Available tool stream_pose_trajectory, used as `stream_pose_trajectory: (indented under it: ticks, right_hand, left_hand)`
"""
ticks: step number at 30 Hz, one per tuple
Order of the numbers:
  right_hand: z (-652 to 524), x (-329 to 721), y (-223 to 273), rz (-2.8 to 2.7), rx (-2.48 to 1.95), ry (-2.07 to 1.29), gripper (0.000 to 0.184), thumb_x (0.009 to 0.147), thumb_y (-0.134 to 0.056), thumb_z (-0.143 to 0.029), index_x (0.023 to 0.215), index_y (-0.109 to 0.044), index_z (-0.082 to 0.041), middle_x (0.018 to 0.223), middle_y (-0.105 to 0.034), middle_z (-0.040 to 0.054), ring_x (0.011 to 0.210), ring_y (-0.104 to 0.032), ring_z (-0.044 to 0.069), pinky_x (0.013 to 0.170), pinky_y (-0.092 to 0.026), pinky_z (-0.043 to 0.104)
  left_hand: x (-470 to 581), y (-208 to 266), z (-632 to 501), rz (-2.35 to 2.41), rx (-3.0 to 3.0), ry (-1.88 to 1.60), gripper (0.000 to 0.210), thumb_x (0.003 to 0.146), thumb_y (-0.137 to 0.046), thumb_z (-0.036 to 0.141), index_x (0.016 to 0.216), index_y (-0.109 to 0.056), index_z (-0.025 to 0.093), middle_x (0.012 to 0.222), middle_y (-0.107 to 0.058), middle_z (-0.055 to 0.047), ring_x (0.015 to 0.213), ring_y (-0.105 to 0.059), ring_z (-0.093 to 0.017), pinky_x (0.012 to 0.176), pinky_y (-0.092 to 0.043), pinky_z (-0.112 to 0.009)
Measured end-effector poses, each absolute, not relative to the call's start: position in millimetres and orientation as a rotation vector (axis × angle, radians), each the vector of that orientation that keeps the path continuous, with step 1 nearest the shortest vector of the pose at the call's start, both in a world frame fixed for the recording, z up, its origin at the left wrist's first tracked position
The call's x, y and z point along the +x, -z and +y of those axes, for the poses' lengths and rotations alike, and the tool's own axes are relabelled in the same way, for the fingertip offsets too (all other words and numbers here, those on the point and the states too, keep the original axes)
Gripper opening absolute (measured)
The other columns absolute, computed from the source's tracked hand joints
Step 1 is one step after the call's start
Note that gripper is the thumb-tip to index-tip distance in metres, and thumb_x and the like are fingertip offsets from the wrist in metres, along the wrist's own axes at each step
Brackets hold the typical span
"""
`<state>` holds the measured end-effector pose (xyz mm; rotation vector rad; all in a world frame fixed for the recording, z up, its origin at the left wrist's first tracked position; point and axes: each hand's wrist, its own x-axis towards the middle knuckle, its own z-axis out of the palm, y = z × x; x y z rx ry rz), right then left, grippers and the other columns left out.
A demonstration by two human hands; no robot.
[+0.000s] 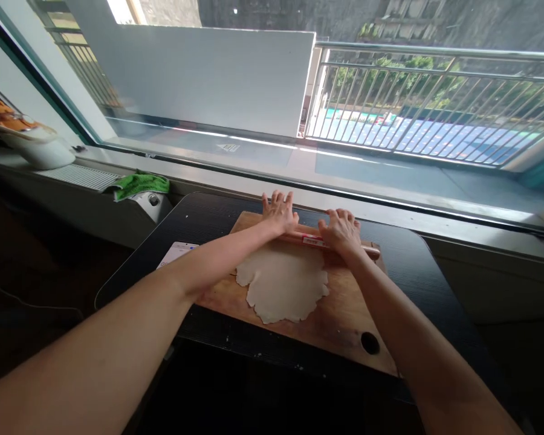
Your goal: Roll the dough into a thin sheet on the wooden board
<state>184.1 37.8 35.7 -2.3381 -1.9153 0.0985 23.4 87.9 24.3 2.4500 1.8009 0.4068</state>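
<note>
A thin, ragged-edged sheet of dough (284, 284) lies flat on a wooden cutting board (340, 320). Across the far part of the board runs a wooden rolling pin (312, 240) with a red and white label at its middle. My left hand (278, 211) presses on the pin's left part, palm down, its fingers stretched out and spread. On the pin's right part rests my right hand (342, 229), also palm down with fingers extended past it. The pin's left end is hidden behind my left hand and forearm; its right end shows beyond my right wrist.
The board sits on a black table (417, 284) against a window sill (381, 214). A phone (176, 252) lies left of the board, partly behind my left forearm. A green cloth (140, 184) and a white pot (40, 148) are on the left ledge. The board has a round hole.
</note>
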Motion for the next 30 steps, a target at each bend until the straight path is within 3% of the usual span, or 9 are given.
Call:
stream_pose_trajectory:
  ticks: [6, 14, 20, 26, 30]
  right_hand:
    - [-2.2, 184.1, -21.0, -2.119, -2.123, 0.055, 0.046, 0.100, -0.031, -0.040, 0.130, -0.062, -0.025, 0.146, -0.054, 0.0113, 0.142, -0.035, 0.029, 0.115, -0.029, 0.050]
    - [47.5, 190.9, -34.2, -1.913, -2.386, -0.316, 0.064, 0.097, -0.033, -0.049, 0.152, -0.041, -0.017, 0.157, -0.040, 0.0161, 0.145, -0.033, 0.033, 0.116, -0.029, 0.053]
    - [5.5, 186.2, -23.3, -2.120, -2.146, -0.113, 0.052, 0.100, -0.029, -0.045, 0.140, -0.055, -0.023, 0.152, -0.049, 0.0104, 0.144, -0.033, 0.029, 0.116, -0.027, 0.051]
    - [47.6, 190.7, -32.2, -1.934, -2.278, -0.144, 0.057, 0.098, -0.034, -0.044, 0.148, -0.046, -0.018, 0.156, -0.042, 0.0152, 0.146, -0.031, 0.032, 0.116, -0.028, 0.052]
    - [11.3, 185.5, -23.3, -2.057, -2.176, -0.120, 0.054, 0.100, -0.031, -0.045, 0.144, -0.051, -0.021, 0.152, -0.049, 0.0127, 0.145, -0.033, 0.031, 0.115, -0.030, 0.051]
  left_hand:
    - [9.7, -5.6, 55.8, 1.570, 2.575, -0.526, 0.058, 0.094, -0.046, 0.038, 0.150, -0.043, 0.023, 0.150, -0.050, -0.012, 0.147, -0.032, -0.031, 0.122, -0.016, -0.059]
    - [26.7, -25.0, 98.8, 1.806, 2.400, -0.326, 0.073, 0.088, -0.054, 0.034, 0.155, -0.032, 0.015, 0.157, -0.040, -0.017, 0.151, -0.024, -0.033, 0.123, -0.015, -0.060]
    - [11.4, -11.0, 65.0, 1.553, 2.562, -0.437, 0.055, 0.094, -0.042, 0.029, 0.149, -0.044, 0.024, 0.150, -0.051, -0.010, 0.146, -0.033, -0.030, 0.121, -0.022, -0.059]
    - [29.4, -25.7, 103.2, 1.747, 2.461, -0.415, 0.062, 0.092, -0.045, 0.020, 0.153, -0.038, 0.018, 0.154, -0.045, -0.014, 0.148, -0.030, -0.029, 0.123, -0.016, -0.058]
    - [15.4, -16.3, 74.7, 1.639, 2.469, -0.379, 0.058, 0.093, -0.042, 0.024, 0.151, -0.040, 0.020, 0.155, -0.046, -0.011, 0.147, -0.033, -0.029, 0.121, -0.023, -0.058]
